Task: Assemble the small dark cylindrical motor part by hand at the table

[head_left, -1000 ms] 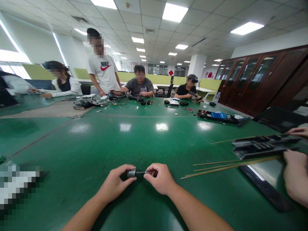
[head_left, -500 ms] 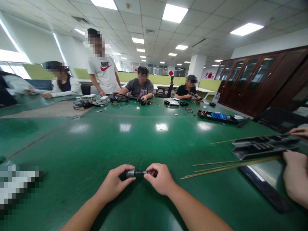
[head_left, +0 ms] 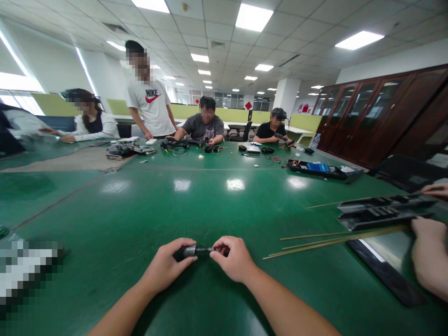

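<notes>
A small grey metal cylinder with a thin dark shaft lies crosswise between my hands, low over the green tabletop. My left hand holds the cylinder between thumb and fingers at its left end. The thumb and fingers of my right hand are pinched on the right end of the shaft, and its tip is hidden by them.
Thin brown rods and a black channel-shaped part lie at the right, with another person's hands on them. A blurred-out object is at the left edge. People sit and stand across the table among parts.
My hands and the cylinder have hardly moved. Across the table, the seated person in grey has shifted their hands slightly.
</notes>
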`<state>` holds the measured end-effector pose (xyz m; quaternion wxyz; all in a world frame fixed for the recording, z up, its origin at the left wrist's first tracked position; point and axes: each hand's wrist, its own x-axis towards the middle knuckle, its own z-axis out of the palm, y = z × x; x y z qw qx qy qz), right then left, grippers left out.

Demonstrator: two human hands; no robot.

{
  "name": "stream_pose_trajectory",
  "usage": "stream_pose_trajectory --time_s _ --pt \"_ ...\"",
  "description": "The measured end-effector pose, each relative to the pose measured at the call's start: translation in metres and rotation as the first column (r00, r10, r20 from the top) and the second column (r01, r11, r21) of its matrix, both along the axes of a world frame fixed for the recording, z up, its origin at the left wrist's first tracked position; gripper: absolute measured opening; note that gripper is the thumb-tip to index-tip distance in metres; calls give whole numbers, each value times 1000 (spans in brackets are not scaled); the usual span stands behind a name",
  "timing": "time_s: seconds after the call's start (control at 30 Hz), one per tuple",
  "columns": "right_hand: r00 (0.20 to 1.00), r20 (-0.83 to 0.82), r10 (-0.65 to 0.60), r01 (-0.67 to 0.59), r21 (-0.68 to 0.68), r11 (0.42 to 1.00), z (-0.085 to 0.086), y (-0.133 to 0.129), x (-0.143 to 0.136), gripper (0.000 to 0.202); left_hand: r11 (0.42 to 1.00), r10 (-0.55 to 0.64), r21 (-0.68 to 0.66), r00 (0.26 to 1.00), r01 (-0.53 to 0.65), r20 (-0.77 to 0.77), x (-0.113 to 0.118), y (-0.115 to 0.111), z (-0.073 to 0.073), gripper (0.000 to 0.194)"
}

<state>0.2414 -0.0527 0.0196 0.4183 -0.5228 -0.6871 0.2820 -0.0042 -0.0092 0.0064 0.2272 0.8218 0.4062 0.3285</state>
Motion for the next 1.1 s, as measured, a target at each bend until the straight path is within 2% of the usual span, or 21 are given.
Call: stream_pose_trajectory --time_s 0.8,1.1 --pt "1000 7 3 -3 6 1000 2 0 0 5 999 -1 55 1000 0 20 -2 0 -1 30" --pt "1000 5 -4 4 7 1000 0 1 1 5 999 -4 32 1000 4 13 -3 1 -1 30"
